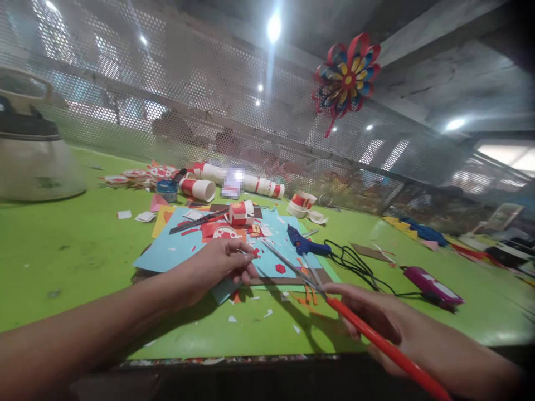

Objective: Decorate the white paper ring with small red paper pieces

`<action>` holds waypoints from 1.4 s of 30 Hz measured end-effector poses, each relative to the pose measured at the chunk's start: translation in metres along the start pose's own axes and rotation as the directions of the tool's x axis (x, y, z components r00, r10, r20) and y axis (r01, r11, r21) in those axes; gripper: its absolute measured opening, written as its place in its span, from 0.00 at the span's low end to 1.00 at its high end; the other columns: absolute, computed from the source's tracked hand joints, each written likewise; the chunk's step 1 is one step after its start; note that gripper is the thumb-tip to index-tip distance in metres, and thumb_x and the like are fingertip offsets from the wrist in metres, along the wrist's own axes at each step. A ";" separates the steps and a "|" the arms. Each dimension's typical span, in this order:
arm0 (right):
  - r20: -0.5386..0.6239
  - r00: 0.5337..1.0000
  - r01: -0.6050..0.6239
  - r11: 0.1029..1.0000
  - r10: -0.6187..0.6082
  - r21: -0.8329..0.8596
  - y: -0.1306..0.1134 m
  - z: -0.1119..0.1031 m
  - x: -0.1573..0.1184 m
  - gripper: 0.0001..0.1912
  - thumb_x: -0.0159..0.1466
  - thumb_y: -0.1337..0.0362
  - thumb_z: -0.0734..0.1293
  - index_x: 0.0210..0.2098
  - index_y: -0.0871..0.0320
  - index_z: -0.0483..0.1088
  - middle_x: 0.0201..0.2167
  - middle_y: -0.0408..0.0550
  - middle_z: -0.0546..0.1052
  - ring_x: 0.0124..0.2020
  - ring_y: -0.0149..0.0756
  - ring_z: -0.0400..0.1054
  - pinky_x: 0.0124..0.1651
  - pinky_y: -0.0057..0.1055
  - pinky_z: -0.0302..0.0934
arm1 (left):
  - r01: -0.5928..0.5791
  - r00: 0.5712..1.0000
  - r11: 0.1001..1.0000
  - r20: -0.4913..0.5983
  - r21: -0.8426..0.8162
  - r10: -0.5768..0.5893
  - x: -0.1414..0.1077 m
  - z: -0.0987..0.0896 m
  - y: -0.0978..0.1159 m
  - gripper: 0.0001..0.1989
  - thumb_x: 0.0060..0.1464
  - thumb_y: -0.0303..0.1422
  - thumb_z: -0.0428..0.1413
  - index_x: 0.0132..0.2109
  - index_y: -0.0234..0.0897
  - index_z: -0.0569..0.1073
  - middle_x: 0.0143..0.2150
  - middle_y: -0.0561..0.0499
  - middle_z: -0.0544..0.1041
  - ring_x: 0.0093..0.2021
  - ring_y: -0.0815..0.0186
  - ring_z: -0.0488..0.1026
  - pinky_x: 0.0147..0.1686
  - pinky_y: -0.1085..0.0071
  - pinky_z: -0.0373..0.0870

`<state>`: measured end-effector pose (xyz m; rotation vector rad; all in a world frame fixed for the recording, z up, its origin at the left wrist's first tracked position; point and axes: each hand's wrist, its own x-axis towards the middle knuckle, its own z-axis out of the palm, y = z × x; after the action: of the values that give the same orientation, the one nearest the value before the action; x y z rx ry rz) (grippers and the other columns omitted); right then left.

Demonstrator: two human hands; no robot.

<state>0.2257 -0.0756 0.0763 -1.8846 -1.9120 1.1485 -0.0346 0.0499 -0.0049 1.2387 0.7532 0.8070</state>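
My left hand (pixel 225 259) is closed in a pinch on a small red paper piece (pixel 255 253), above a light blue paper sheet (pixel 175 259). My right hand (pixel 376 320) is wrapped round the red handle of a pair of scissors (pixel 355 319). The scissor blades are parted and point up and left toward the pinched piece, apart from it. On the blue sheet lie a red hexagonal paper piece (pixel 280 269), a red and white paper cup piece (pixel 241 213) and a round red and white paper disc (pixel 226 231).
A blue glue gun (pixel 307 245) lies right of the sheet, its black cord running to a purple box (pixel 432 287). Behind are a row of joined paper cups (pixel 251 181), a blue jar (pixel 167 190) and stacked discs (pixel 161 174). A large jug (pixel 37 161) stands left.
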 end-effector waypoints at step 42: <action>-0.342 0.821 0.271 0.840 -0.457 -0.471 0.070 0.033 0.021 0.26 0.59 0.56 0.70 0.58 0.44 0.70 0.52 0.45 0.78 0.49 0.41 0.76 0.48 0.26 0.70 | -0.028 0.999 0.985 0.037 -0.168 0.035 -0.005 0.004 0.001 0.15 0.47 0.40 0.66 0.35 0.33 0.73 0.26 0.48 0.79 0.24 0.71 0.71 0.25 0.75 0.64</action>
<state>0.2531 -0.0775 0.0011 -1.6309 -2.2053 0.1793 -0.0340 0.0444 -0.0028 1.1152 0.6218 0.8518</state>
